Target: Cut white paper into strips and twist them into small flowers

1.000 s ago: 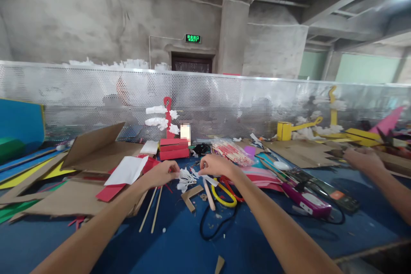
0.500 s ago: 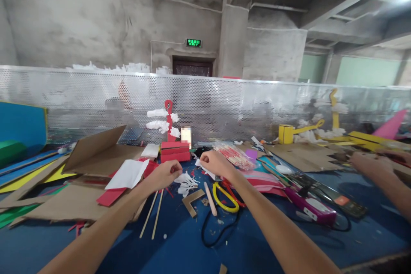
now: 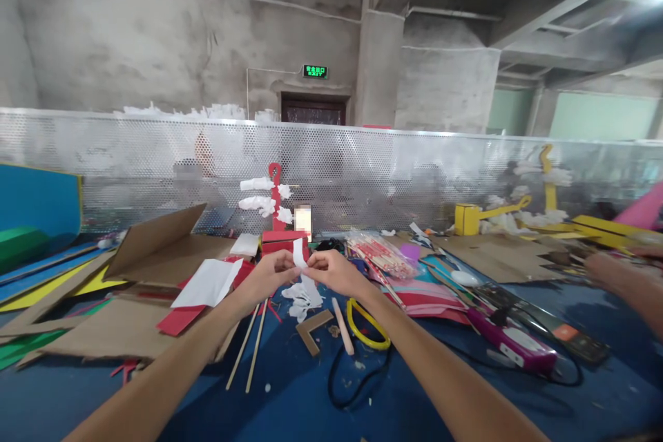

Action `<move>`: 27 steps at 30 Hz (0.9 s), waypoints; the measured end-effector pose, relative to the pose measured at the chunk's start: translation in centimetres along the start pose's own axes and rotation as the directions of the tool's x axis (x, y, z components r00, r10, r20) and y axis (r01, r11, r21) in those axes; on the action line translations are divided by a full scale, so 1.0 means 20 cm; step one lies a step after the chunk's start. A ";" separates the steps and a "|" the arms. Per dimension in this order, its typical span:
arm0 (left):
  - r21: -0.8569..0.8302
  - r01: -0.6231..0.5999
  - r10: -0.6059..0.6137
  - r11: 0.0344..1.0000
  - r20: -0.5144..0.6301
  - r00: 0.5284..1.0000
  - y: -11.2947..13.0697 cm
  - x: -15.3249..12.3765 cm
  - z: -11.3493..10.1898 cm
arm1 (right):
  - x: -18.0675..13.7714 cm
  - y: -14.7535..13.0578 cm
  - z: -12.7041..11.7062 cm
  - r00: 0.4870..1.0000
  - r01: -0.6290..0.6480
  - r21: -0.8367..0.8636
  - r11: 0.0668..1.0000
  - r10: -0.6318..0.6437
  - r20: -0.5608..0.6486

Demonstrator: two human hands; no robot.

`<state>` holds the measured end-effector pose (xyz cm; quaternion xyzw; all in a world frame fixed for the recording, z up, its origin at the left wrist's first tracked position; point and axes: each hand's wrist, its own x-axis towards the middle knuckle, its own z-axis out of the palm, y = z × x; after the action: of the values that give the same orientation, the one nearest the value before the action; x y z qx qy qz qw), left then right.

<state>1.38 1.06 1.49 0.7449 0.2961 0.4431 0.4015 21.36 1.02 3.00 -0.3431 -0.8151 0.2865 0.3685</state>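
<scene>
My left hand (image 3: 269, 275) and my right hand (image 3: 331, 269) are raised together over the blue table (image 3: 290, 400), each pinching one side of a small white paper strip (image 3: 299, 253) that stands up between them. Just below the hands lies a heap of cut white paper scraps (image 3: 302, 297). Behind the hands stands a red model (image 3: 277, 221) on a red box base, with white paper tufts stuck on its post.
Yellow-handled scissors (image 3: 365, 324), a glue stick (image 3: 342, 316), an L-shaped cardboard piece (image 3: 313, 329) and two wooden sticks (image 3: 253, 345) lie near the hands. Cardboard sheets (image 3: 155, 242) are at left. A purple tool (image 3: 512, 344) and another person's hand (image 3: 616, 276) are at right. A perforated metal screen (image 3: 362, 173) runs behind.
My hands came together and lifted a white paper strip upright between them; earlier they were apart above the scrap heap. The camera view shifted slightly.
</scene>
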 end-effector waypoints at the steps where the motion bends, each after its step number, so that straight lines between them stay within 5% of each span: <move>1: 0.004 -0.007 0.007 1.000 0.004 1.000 0.00 0.00 0.00 | 0.00 -0.01 0.00 1.000 -0.002 0.010 1.000 0.002 0.007; 10: 0.000 0.013 -0.013 1.000 -0.085 0.996 0.03 0.00 0.03 | -0.02 -0.07 0.00 0.999 -0.018 0.037 0.999 0.016 0.044; 27: 0.076 0.044 -0.046 0.996 0.016 0.999 -0.01 0.00 0.01 | 0.00 -0.05 0.01 0.997 -0.014 0.109 0.994 0.022 -0.071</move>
<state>1.60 1.10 1.36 0.7565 0.3257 0.4158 0.3857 20.95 0.43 3.58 -0.3401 -0.7816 0.3209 0.4130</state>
